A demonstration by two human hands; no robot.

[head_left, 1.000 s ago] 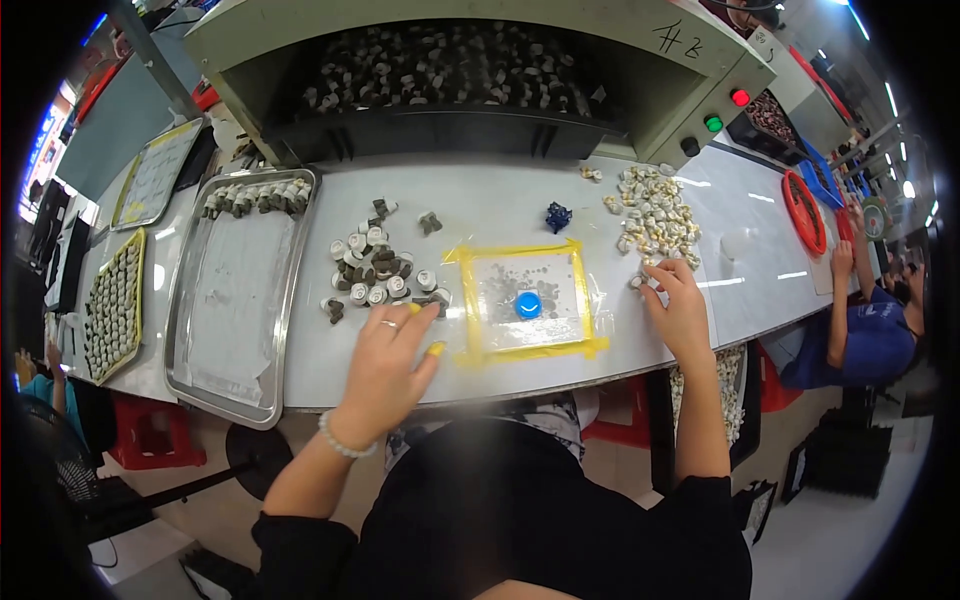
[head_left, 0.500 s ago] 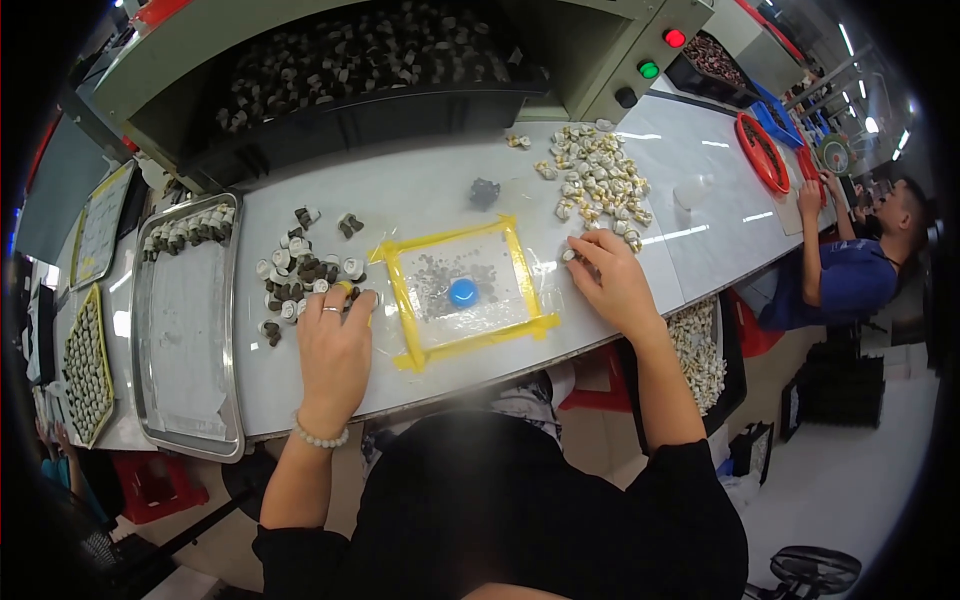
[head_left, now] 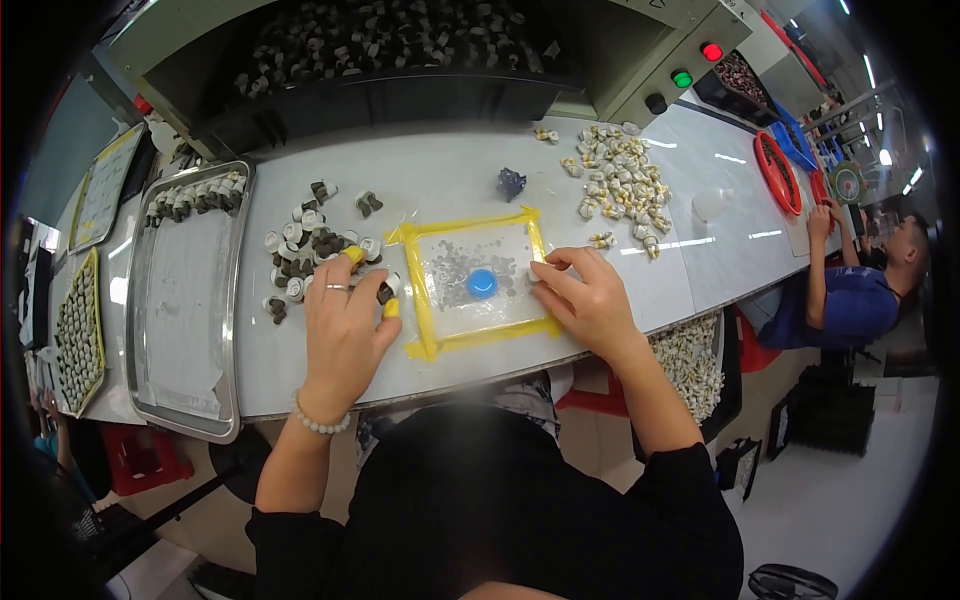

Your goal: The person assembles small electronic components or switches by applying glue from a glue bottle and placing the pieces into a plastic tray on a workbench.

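Note:
My left hand point(head_left: 342, 318) wears yellow covers on two fingertips and pinches a small dark-and-white piece point(head_left: 387, 290), perhaps a figurine part. A pile of similar dark-and-white pieces point(head_left: 292, 252) lies beside and beyond that hand. Over the right edge of a yellow-taped rectangle point(head_left: 427, 320), my right hand point(head_left: 592, 300) is closed on a small white piece point(head_left: 534, 274), mostly covered by the fingertips. Inside the taped area, on a clear sheet with grey smudges, stands a round blue cap point(head_left: 482, 284). White-and-yellow pieces point(head_left: 622, 180) are heaped beyond my right hand.
At left is a metal tray point(head_left: 185, 320) with a row of pieces at its far end. A machine holding a black bin point(head_left: 370, 100) stands at the back. A dark blue lump point(head_left: 511, 182) sits behind the tape. Another person point(head_left: 860, 290) works at far right.
My left hand has lifted off the pile with a dark-and-white piece and shifted right. My right hand has come left from near the white-and-yellow heap to the tape's edge. The view has shifted slightly.

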